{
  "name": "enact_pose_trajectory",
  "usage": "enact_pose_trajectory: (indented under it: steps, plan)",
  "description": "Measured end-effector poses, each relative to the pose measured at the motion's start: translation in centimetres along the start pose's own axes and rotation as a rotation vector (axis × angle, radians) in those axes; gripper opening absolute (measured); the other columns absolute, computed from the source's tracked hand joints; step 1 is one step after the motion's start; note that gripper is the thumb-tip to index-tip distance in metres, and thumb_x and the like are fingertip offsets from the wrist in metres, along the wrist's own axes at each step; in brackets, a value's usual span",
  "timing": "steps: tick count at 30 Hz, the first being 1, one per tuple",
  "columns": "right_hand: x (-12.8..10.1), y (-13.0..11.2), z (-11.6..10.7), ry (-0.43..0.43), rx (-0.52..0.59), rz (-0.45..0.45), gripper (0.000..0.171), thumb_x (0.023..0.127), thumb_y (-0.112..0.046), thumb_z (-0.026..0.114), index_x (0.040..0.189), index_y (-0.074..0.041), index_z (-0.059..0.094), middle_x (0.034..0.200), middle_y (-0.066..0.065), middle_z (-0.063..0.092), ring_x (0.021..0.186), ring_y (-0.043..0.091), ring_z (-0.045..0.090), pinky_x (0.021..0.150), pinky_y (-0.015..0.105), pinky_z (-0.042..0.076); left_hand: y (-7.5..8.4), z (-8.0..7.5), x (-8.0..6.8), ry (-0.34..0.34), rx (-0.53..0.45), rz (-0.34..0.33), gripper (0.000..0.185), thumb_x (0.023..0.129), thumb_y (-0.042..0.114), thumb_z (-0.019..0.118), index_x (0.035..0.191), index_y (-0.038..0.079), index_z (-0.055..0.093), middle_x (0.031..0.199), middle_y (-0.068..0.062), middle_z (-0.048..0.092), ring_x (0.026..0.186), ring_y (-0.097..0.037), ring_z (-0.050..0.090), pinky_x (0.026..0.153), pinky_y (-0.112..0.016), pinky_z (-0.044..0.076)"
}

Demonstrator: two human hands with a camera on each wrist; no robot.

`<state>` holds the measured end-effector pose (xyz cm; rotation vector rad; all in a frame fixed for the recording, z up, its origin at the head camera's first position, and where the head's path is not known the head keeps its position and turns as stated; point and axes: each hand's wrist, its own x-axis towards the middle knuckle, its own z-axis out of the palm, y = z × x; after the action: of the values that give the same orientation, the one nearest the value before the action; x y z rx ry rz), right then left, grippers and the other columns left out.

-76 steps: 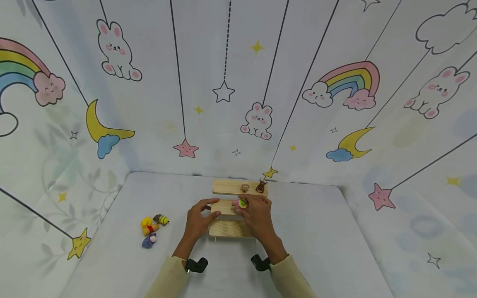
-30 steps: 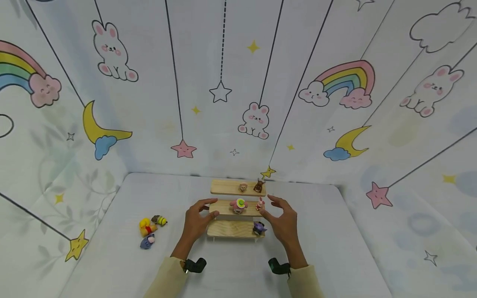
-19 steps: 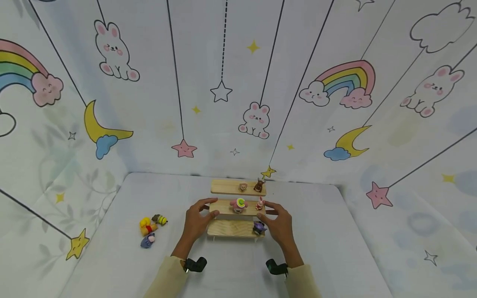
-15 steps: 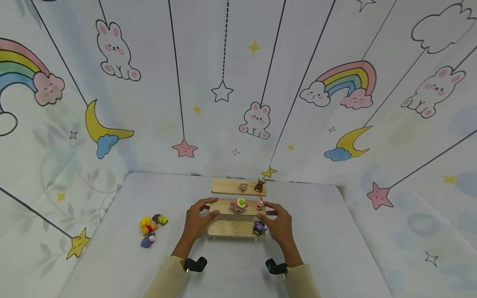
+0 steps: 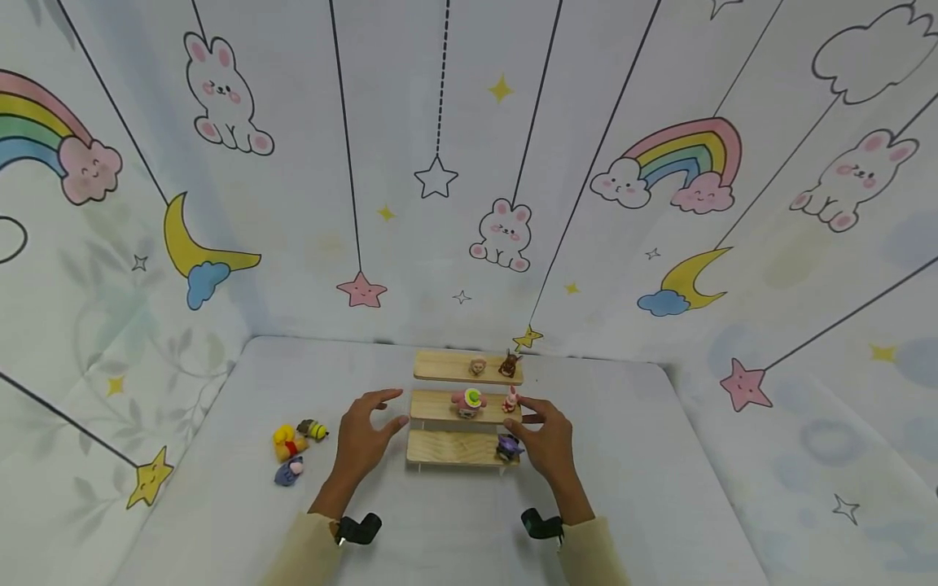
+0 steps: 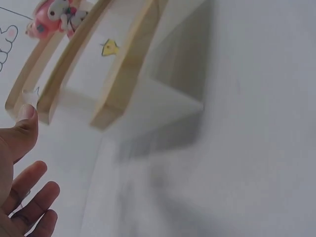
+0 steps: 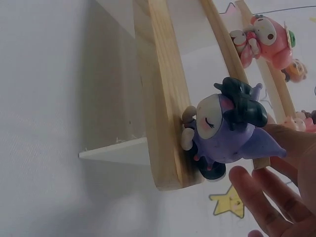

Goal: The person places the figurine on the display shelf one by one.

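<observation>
A three-tier wooden shelf (image 5: 454, 448) stands mid-table. Its top tier carries a tan figure (image 5: 478, 367) and a brown figure (image 5: 510, 365). A pink figure (image 5: 469, 400) and a small pink rabbit (image 5: 510, 400) stand on the middle tier, and a purple figure (image 5: 508, 447) on the bottom tier's right end. My left hand (image 5: 381, 411) hovers just left of the shelf, fingers spread, holding nothing. My right hand (image 5: 523, 417) rests with straight fingers against the shelf's right end, beside the purple figure (image 7: 224, 128). The left wrist view shows the shelf's left end (image 6: 106, 106) apart from my left hand (image 6: 22, 163).
Three small toys lie on the table to the left: a yellow bear (image 5: 286, 441), a striped bee (image 5: 313, 429) and a blue-grey figure (image 5: 288, 470). Printed fabric walls (image 5: 440, 163) enclose the white table (image 5: 623, 488) on three sides.
My left hand has let go of the shelf's left end and drawn away to the left. My right hand came back to the shelf's right end and stays there.
</observation>
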<state>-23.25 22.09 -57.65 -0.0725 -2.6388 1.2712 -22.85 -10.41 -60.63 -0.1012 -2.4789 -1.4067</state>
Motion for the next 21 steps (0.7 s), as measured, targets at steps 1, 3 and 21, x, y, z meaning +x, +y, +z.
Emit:
enact_pose_trajectory:
  steps: [1, 3, 21]
  plan:
    - [0.0, -0.1, 0.0, -0.003, 0.002, -0.001, 0.05, 0.086, -0.019, 0.091, 0.133, -0.016, 0.075, 0.129, 0.009, 0.075, 0.105, 0.03, 0.076, 0.073, 0.031, 0.061, -0.2, -0.4, 0.0, 0.012, 0.03, 0.007, 0.052, 0.087, 0.02, 0.09, 0.136, 0.02, 0.073, 0.136, -0.007, 0.072, 0.117, -0.032, 0.068, 0.098, -0.057, 0.053]
    - [0.0, -0.1, -0.1, -0.011, 0.009, 0.006, 0.05, 0.086, -0.02, 0.091, 0.133, -0.016, 0.075, 0.129, 0.01, 0.074, 0.106, 0.029, 0.076, 0.073, 0.029, 0.061, -0.6, -1.2, -0.2, 0.023, 0.089, 0.004, 0.051, 0.087, 0.02, 0.09, 0.135, 0.02, 0.073, 0.134, -0.007, 0.073, 0.115, -0.031, 0.068, 0.096, -0.055, 0.053]
    - [0.0, 0.5, 0.1, -0.008, 0.007, -0.008, 0.048, 0.087, -0.022, 0.09, 0.133, -0.019, 0.075, 0.128, 0.005, 0.075, 0.103, 0.025, 0.077, 0.079, 0.037, 0.062, -6.3, -7.0, -1.9, 0.137, 0.382, 0.08, 0.056, 0.072, 0.012, 0.098, 0.124, 0.009, 0.078, 0.125, -0.018, 0.075, 0.11, -0.041, 0.067, 0.088, -0.059, 0.054]
